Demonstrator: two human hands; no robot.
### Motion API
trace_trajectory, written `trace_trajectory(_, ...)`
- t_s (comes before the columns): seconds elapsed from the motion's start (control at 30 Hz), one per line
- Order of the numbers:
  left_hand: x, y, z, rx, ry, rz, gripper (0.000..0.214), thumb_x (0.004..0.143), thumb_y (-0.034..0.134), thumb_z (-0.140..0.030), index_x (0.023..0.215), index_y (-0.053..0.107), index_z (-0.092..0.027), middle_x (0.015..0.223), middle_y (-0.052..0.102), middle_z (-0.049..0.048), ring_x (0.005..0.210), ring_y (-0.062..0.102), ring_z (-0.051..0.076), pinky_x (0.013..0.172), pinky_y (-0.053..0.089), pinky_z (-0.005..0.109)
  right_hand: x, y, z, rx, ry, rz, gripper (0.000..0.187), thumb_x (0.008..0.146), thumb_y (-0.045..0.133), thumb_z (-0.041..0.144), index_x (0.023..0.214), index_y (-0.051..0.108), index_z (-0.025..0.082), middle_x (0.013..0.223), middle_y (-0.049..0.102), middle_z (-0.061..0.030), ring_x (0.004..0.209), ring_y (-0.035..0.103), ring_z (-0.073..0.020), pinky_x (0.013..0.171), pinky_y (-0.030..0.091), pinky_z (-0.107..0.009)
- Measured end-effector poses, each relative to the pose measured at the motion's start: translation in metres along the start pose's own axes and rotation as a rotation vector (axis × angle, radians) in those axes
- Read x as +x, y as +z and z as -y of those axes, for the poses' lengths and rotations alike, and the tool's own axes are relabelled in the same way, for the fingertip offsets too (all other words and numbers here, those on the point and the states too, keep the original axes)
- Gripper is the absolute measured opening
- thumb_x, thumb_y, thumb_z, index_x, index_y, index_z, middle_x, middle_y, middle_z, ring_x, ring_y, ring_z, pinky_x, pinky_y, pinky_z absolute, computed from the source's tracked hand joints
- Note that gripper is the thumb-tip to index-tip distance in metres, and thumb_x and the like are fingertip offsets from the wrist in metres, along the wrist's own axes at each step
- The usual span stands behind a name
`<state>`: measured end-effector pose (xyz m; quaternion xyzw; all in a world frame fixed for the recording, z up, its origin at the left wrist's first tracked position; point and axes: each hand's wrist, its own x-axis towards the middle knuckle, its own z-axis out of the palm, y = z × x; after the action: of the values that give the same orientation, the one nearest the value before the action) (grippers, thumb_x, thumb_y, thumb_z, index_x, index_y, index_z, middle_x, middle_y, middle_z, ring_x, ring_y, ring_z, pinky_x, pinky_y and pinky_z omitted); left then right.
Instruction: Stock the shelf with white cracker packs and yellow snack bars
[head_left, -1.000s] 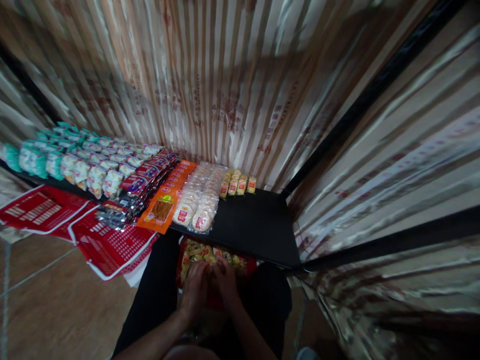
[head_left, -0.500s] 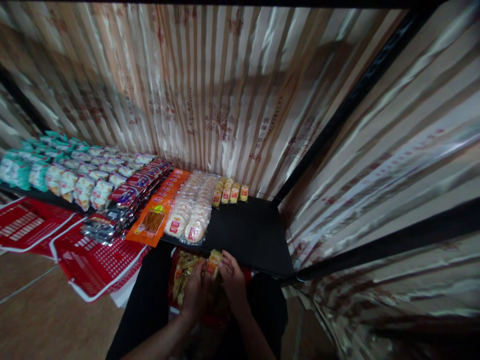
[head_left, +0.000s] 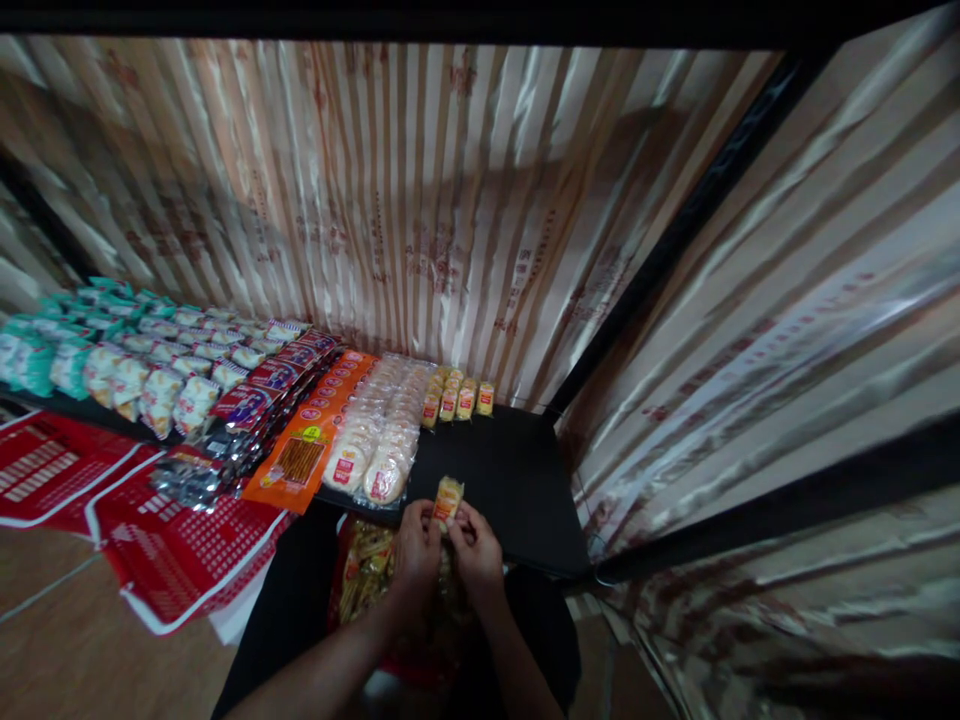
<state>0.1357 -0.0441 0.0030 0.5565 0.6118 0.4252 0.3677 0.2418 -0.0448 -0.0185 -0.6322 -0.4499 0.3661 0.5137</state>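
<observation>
Between my two hands I hold a small yellow snack packet (head_left: 449, 497) with a red label, upright near the shelf's front edge. My left hand (head_left: 418, 548) grips its left side, and my right hand (head_left: 477, 550) pinches its lower right. Below them, between my knees, a red basket (head_left: 339, 590) holds many similar yellow packets (head_left: 367, 565), partly hidden by my forearms. On the black shelf (head_left: 510, 480), matching yellow packets (head_left: 465, 400) stand in short rows at the back.
Left of those rows lie clear-wrapped round white crackers (head_left: 386, 478), an orange snack bag (head_left: 300, 460), dark purple packets (head_left: 255, 405), white packets (head_left: 161, 395) and teal packets (head_left: 71, 365). Red baskets (head_left: 187, 545) rest on the floor at left. A black post (head_left: 675, 240) rises at right before striped curtains (head_left: 480, 200).
Both hands have risen from over the basket towards the shelf's front edge, bringing the yellow packet up with them. The view has tilted slightly upward.
</observation>
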Motion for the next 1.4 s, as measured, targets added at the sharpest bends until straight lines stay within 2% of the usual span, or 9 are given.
trace_trajectory(0.1, 0.01, 0.005, -0.008, 0.067, 0.008, 0.035, 0.025, 0.08, 0.039, -0.02, 0.097, 0.056, -0.017, 0.099, 0.061, 0.0083, 0.095, 0.057, 0.018, 0.089, 0.045, 0.035, 0.014, -0.006, -0.003, -0.102, -0.033, -0.07, 0.035, 0.068, 0.059, 0.04, 0.094, 0.067, 0.018, 0.085, 0.066, -0.0069, 0.073, 0.063, -0.0199, 0.071, 0.051, -0.032)
trace_trajectory(0.17, 0.016, 0.007, -0.014, 0.112, -0.008, 0.083, 0.027, 0.079, 0.04, -0.019, 0.099, 0.057, -0.016, 0.103, 0.061, 0.0091, 0.099, 0.056, 0.019, 0.092, 0.043, 0.034, 0.022, -0.007, -0.005, -0.086, -0.026, -0.092, 0.033, 0.067, 0.06, 0.039, 0.092, 0.067, 0.018, 0.083, 0.067, -0.0058, 0.071, 0.062, -0.019, 0.071, 0.051, -0.032)
trace_trajectory(0.3, 0.031, 0.012, -0.023, 0.206, -0.063, 0.132, 0.032, 0.08, 0.04, -0.021, 0.106, 0.058, -0.014, 0.111, 0.059, 0.0121, 0.106, 0.053, 0.021, 0.097, 0.039, 0.034, 0.039, -0.002, -0.008, 0.082, 0.027, -0.026, 0.032, 0.065, 0.061, 0.038, 0.091, 0.065, 0.019, 0.084, 0.07, -0.0062, 0.071, 0.064, -0.0199, 0.071, 0.052, -0.033)
trace_trajectory(0.43, 0.048, 0.022, -0.028, 0.261, -0.13, 0.128, 0.043, 0.08, 0.042, -0.022, 0.121, 0.05, -0.01, 0.123, 0.055, 0.0157, 0.118, 0.046, 0.026, 0.102, 0.034, 0.037, 0.059, 0.003, -0.008, 0.166, 0.04, 0.011, 0.03, 0.063, 0.062, 0.04, 0.086, 0.062, 0.02, 0.081, 0.071, -0.0067, 0.072, 0.067, -0.0218, 0.072, 0.052, -0.035)
trace_trajectory(0.6, 0.065, 0.035, -0.033, 0.173, -0.163, 0.145, 0.047, 0.086, 0.034, -0.024, 0.129, 0.042, -0.008, 0.137, 0.045, 0.0141, 0.128, 0.038, 0.023, 0.109, 0.026, 0.036, 0.09, 0.007, -0.003, 0.018, -0.013, -0.02, 0.026, 0.067, 0.056, 0.04, 0.083, 0.062, 0.021, 0.08, 0.071, -0.0052, 0.072, 0.067, -0.0205, 0.07, 0.052, -0.033)
trace_trajectory(0.9, 0.105, 0.046, -0.037, 0.029, -0.151, 0.183, 0.047, 0.088, 0.031, -0.029, 0.13, 0.044, -0.011, 0.138, 0.044, 0.0109, 0.128, 0.04, 0.019, 0.11, 0.026, 0.034, 0.141, 0.016, 0.003, -0.244, -0.061, -0.063, 0.023, 0.071, 0.055, 0.039, 0.086, 0.065, 0.024, 0.078, 0.07, -0.0015, 0.068, 0.065, -0.0185, 0.066, 0.048, -0.029)
trace_trajectory(1.17, 0.133, 0.046, -0.047, 0.071, -0.155, 0.189, 0.048, 0.087, 0.035, -0.026, 0.13, 0.043, -0.008, 0.138, 0.043, 0.0145, 0.127, 0.042, 0.021, 0.108, 0.029, 0.033, 0.166, 0.025, 0.009, -0.317, -0.082, -0.067, 0.023, 0.072, 0.052, 0.04, 0.086, 0.065, 0.026, 0.077, 0.069, 0.0005, 0.068, 0.063, -0.0172, 0.063, 0.044, -0.026)
trace_trajectory(1.4, 0.142, 0.043, -0.053, 0.106, -0.142, 0.212, 0.048, 0.088, 0.03, -0.022, 0.13, 0.041, -0.002, 0.14, 0.039, 0.017, 0.133, 0.033, 0.02, 0.111, 0.023, 0.031, 0.18, 0.032, 0.009, -0.352, -0.133, -0.072, 0.023, 0.071, 0.051, 0.036, 0.083, 0.065, 0.023, 0.075, 0.066, -0.0002, 0.067, 0.06, -0.0176, 0.064, 0.043, -0.027)
